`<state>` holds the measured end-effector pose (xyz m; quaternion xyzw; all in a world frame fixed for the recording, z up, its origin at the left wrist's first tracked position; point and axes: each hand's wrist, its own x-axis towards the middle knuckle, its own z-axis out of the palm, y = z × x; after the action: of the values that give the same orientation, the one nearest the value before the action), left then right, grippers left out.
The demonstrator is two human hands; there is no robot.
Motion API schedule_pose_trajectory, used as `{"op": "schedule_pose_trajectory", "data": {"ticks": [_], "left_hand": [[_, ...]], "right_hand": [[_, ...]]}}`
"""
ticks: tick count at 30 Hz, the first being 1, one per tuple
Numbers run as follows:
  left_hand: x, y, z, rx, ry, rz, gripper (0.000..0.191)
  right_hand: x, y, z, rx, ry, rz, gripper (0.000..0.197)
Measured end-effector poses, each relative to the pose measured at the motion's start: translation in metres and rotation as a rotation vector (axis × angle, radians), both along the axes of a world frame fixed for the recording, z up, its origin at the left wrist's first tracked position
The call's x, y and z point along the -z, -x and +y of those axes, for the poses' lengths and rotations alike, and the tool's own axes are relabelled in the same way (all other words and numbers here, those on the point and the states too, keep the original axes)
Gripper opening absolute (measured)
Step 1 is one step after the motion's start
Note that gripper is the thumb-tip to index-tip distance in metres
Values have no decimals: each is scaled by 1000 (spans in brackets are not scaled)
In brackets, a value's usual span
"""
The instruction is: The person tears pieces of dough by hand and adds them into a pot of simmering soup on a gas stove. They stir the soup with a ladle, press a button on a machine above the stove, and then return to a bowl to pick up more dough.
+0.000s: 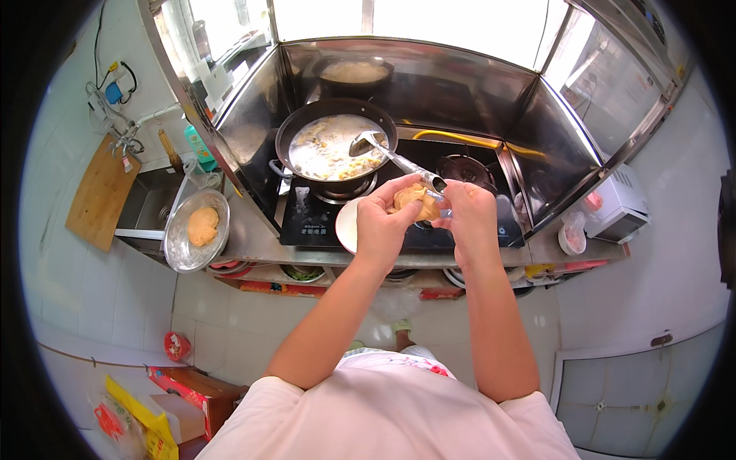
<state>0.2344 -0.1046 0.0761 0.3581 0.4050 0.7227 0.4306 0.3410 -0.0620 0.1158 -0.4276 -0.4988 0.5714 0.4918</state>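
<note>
My left hand [380,227] holds a torn lump of yellowish dough [415,201] over the front of the gas hob. At the lump's right edge, my right hand [472,210] pinches the dough between thumb and fingers. Just beyond both hands, a metal ladle [402,163] leans on the wok's rim. Its head rests in the black wok [281,138], which stands on the left burner with cloudy, bubbling liquid and pale pieces inside. A white bowl [346,227] is partly hidden behind my left hand.
Left on the counter, a metal bowl [178,256] holds a larger dough mass [203,226]. Beyond it are a sink [144,201] and a wooden board [100,195]. The right burner [466,169] stands near a yellow hose [454,137]. Steel splash panels [448,92] surround the hob.
</note>
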Motion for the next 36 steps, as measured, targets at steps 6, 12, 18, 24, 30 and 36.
{"op": "schedule_pose_trajectory", "data": {"ticks": [6, 12, 18, 24, 30, 36], "left_hand": [[1, -5, -4, -34, 73, -29, 39], [21, 11, -2, -98, 99, -79, 36], [30, 33, 3, -181, 135, -64, 36], [37, 44, 20, -223, 179, -84, 35], [42, 52, 42, -250, 183, -58, 36], [45, 54, 67, -304, 197, -74, 35]], "right_hand": [[-1, -7, 5, -82, 16, -132, 20], [25, 11, 21, -146, -2, -265, 22], [46, 35, 34, -170, 62, -263, 20], [56, 51, 60, -209, 91, -278, 18], [64, 66, 88, -196, 73, -269, 18], [73, 73, 122, -175, 95, -213, 20]]}}
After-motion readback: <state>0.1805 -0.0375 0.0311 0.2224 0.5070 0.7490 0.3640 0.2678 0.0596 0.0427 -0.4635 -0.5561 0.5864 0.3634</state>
